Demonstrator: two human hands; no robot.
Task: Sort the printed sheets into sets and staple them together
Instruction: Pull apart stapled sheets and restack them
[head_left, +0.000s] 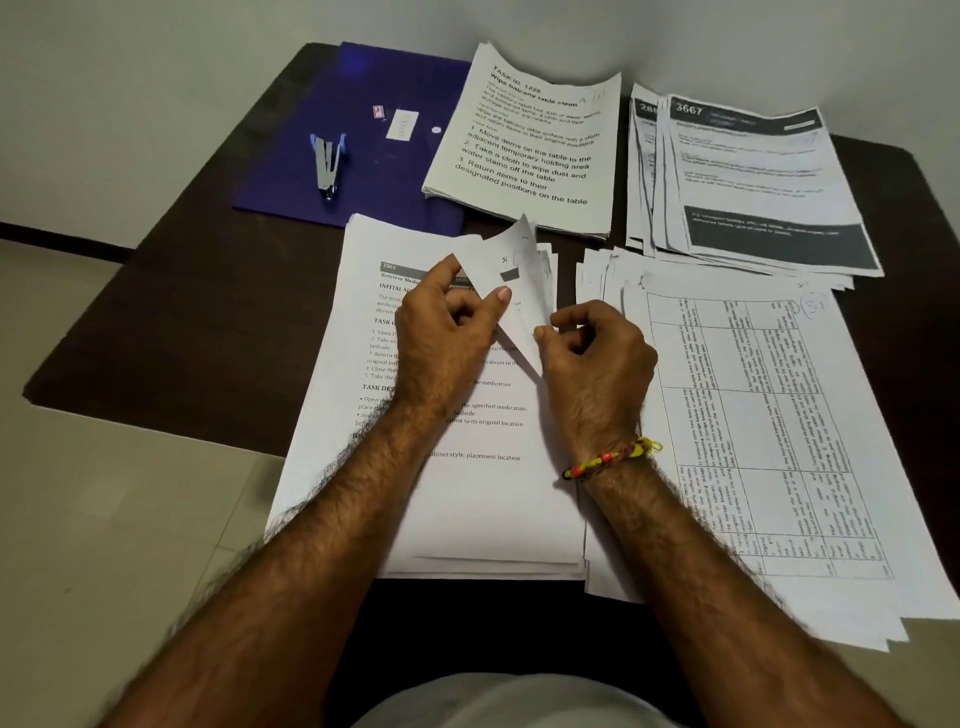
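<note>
A stack of printed sheets (467, 483) lies in front of me on the dark table (171, 312). Its top right corner (522, 260) is folded up and back. My left hand (441, 332) pinches that lifted corner between thumb and fingers. My right hand (597, 358), with a beaded thread at the wrist, pinches the lower edge of the same fold. A silver stapler (328, 165) lies on a blue folder (322, 192) at the back left, apart from both hands.
Three other paper piles lie around: one with large text (530, 145) at the back centre, a dark-banded pile (753, 187) at the back right, and table-printed sheets (769, 441) on the right. A small staple box (378, 111) sits on the folder.
</note>
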